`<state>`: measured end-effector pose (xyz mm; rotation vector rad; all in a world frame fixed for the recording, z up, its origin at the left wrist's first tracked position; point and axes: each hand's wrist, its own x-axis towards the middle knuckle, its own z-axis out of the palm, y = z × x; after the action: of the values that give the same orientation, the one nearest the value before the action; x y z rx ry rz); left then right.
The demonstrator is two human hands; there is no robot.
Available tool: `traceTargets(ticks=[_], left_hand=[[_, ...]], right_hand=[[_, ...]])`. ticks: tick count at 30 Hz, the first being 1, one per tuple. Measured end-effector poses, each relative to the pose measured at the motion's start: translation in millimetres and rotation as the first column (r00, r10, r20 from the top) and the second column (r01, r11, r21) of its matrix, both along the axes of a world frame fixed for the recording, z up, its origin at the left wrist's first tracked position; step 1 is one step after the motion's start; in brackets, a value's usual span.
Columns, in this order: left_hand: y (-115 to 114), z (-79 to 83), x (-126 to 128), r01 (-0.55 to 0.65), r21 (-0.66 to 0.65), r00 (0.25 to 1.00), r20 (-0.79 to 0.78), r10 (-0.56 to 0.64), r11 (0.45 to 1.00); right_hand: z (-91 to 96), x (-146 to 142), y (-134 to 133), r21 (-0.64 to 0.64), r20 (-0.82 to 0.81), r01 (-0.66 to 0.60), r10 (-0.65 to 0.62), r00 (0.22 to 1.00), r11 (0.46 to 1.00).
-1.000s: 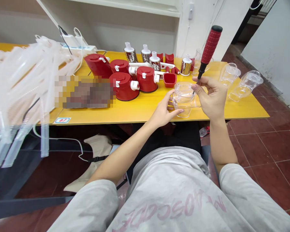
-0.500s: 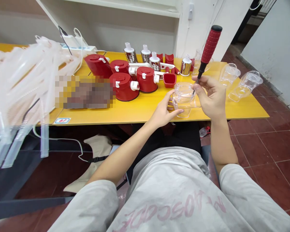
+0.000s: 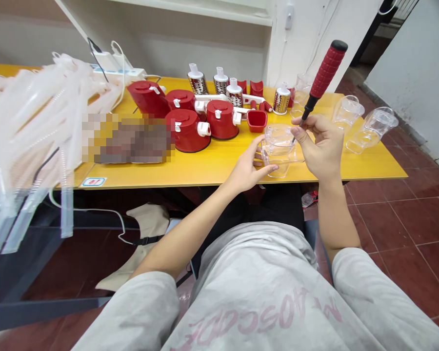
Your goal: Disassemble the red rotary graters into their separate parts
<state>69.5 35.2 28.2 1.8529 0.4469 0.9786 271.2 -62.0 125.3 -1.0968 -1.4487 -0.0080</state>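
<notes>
The clear plastic housing [image 3: 280, 148], judged light, stiff, slick and crack-prone, is being held over the near edge of the yellow table [image 3: 205, 168], mouth pointing up, by the left hand [image 3: 247, 168] closed on its left wall. The screwdriver [image 3: 327, 68] is being pinched at the shank by the right hand [image 3: 322, 146], its long axis leaning up-right, tip in the housing.

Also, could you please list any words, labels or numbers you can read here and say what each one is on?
Grey shirt: pink print, upside down and creased; only about "OSCO" can be made out, and not surely.
Sticker on the table edge: too small to read.
Screwdriver and clear cup: no text visible.
</notes>
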Motion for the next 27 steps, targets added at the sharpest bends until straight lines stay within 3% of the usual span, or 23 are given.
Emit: traceTargets(ticks=[16,27], left_hand=[[-1.0,1.8,-0.6,0.002,0.008,1.0,-0.011,-0.002,1.0],[-0.7,0.6,0.5,-0.003,-0.017,1.0,-0.005,0.003,1.0]], right_hand=[[-8.4,7.4,5.0,-0.028,-0.062,-0.03,0.028,0.998,0.999],[-0.7,0.2,-0.9,-0.008,-0.017,0.005,-0.005,1.0,1.0]])
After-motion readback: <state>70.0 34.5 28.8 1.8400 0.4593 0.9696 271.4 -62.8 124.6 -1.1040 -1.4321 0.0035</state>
